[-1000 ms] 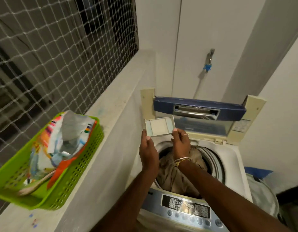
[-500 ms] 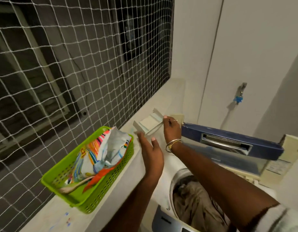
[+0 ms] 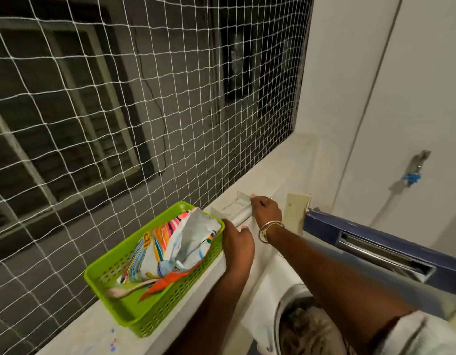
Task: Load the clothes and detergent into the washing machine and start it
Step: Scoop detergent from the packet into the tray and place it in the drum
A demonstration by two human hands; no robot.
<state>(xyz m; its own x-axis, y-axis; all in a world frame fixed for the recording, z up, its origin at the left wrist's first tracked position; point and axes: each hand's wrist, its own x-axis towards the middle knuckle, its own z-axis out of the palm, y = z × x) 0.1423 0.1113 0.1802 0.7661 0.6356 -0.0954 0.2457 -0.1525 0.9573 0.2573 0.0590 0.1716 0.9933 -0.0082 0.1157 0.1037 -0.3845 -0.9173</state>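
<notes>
White tray [image 3: 230, 208], partly hidden by the pinching right hand [image 3: 266, 211], lies lengthwise along the ledge [image 3: 273, 170]; left hand [image 3: 238, 243] at the basket [image 3: 170, 303], grip unclear.

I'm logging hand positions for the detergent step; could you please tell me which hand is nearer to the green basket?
Left. The left hand is at the green basket's rim; the right hand is beyond it, holding the detergent tray on the ledge.

net [image 3: 119, 124] walls off frame left. green basket [image 3: 168, 303] fills ledge [image 3: 283, 167] lower centre; bare ledge strip beyond, upper centre. raised lid [image 3: 321, 224] blocks right.
</notes>
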